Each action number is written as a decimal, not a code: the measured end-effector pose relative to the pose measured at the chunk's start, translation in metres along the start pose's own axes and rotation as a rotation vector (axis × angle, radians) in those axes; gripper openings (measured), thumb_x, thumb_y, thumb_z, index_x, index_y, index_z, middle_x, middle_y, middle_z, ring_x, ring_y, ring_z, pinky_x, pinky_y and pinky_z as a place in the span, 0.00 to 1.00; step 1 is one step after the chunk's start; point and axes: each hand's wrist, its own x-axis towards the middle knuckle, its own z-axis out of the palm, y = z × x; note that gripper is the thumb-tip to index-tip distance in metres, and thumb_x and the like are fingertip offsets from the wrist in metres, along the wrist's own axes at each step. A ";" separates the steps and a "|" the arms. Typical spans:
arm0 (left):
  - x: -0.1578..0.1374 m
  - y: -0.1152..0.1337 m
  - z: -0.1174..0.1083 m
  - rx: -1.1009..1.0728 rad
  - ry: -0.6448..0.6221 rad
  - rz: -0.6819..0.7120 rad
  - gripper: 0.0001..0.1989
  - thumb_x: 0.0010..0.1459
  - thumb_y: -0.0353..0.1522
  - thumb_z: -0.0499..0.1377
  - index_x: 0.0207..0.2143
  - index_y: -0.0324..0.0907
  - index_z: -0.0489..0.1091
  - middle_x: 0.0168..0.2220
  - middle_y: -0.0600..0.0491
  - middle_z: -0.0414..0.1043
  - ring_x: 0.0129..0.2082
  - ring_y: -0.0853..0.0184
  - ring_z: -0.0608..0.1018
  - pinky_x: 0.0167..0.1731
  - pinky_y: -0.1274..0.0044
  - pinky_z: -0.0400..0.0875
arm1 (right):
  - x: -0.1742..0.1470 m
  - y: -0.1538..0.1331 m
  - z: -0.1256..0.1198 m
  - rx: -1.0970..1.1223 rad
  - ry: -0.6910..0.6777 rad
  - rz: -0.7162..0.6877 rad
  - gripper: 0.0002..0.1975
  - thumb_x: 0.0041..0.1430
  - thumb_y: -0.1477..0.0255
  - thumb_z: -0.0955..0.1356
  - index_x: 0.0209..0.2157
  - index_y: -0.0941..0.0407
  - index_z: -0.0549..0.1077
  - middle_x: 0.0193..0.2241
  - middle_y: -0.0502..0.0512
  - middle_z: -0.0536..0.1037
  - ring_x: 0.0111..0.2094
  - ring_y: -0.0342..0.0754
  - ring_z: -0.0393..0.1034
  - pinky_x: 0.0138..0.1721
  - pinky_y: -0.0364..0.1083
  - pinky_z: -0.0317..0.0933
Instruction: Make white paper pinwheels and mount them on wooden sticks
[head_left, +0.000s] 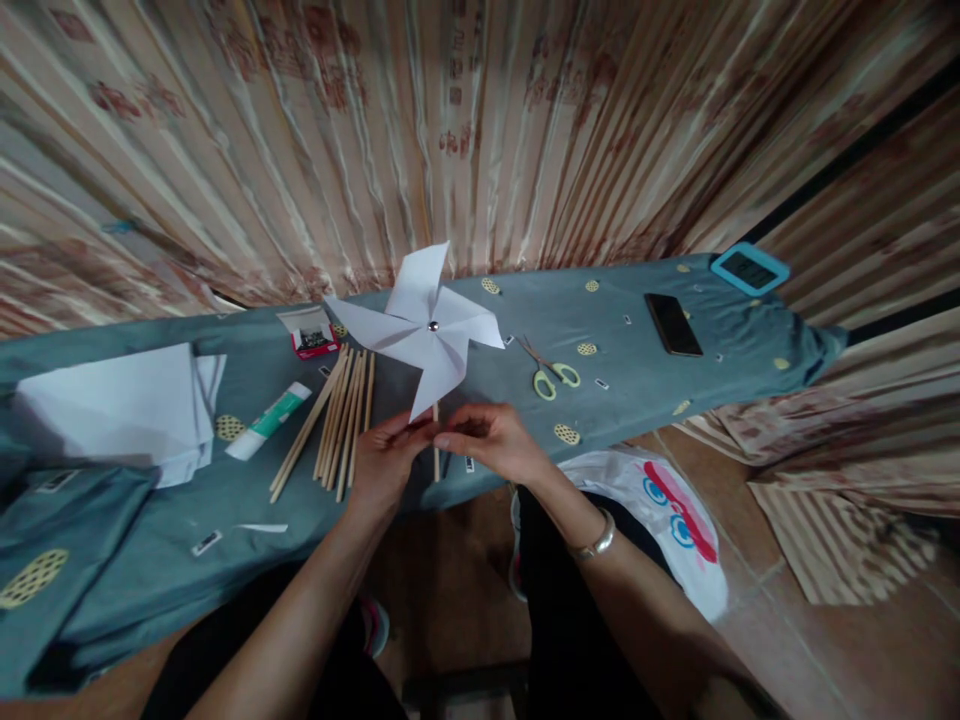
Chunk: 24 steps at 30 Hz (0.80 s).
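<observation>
A white paper pinwheel (450,345) with a silver pin at its centre stands in front of me on a thin wooden stick (436,468). My left hand (384,458) is closed around the stick just below the paper blades. From the other side, my right hand (496,440) pinches at the same stick, its thumb and forefinger close to the left fingertips. Just left of the blades lie several loose wooden sticks (341,425) and an open red box of pins (315,340). To the right of the pinwheel rest scissors (551,375) with light green handles.
A green-and-white glue stick (268,420) and a stack of white paper (112,405) lie to the left on the cloth-covered table (630,390). Farther right are a dark phone (673,324) and a blue-framed digital clock (750,268). A curtain (480,130) hangs behind.
</observation>
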 end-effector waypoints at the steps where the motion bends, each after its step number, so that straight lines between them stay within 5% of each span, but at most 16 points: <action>1: 0.002 0.000 0.000 -0.015 0.017 0.007 0.18 0.32 0.37 0.75 0.29 0.41 0.80 0.30 0.51 0.81 0.35 0.60 0.81 0.44 0.68 0.74 | -0.002 0.001 0.002 -0.034 -0.013 0.004 0.17 0.43 0.56 0.77 0.26 0.56 0.78 0.21 0.46 0.75 0.22 0.40 0.63 0.24 0.41 0.56; 16: 0.007 0.017 0.007 -0.203 0.008 0.009 0.19 0.32 0.36 0.74 0.31 0.41 0.80 0.30 0.53 0.79 0.33 0.66 0.78 0.39 0.74 0.71 | 0.003 0.009 0.022 0.062 0.103 0.037 0.17 0.39 0.56 0.78 0.23 0.54 0.76 0.20 0.47 0.77 0.22 0.43 0.67 0.27 0.43 0.60; 20: 0.003 0.021 0.003 -0.200 -0.028 0.019 0.22 0.36 0.37 0.74 0.37 0.42 0.80 0.32 0.53 0.79 0.33 0.68 0.78 0.36 0.76 0.70 | 0.008 0.006 0.000 -0.079 0.216 -0.027 0.15 0.42 0.57 0.76 0.23 0.54 0.77 0.20 0.48 0.76 0.21 0.42 0.66 0.26 0.43 0.58; 24: 0.002 0.021 -0.001 -0.196 -0.029 0.029 0.20 0.36 0.36 0.74 0.36 0.42 0.80 0.31 0.53 0.79 0.33 0.69 0.78 0.35 0.78 0.70 | 0.019 -0.004 -0.047 -0.354 0.341 -0.075 0.13 0.47 0.59 0.73 0.24 0.55 0.77 0.20 0.49 0.77 0.21 0.43 0.66 0.26 0.43 0.58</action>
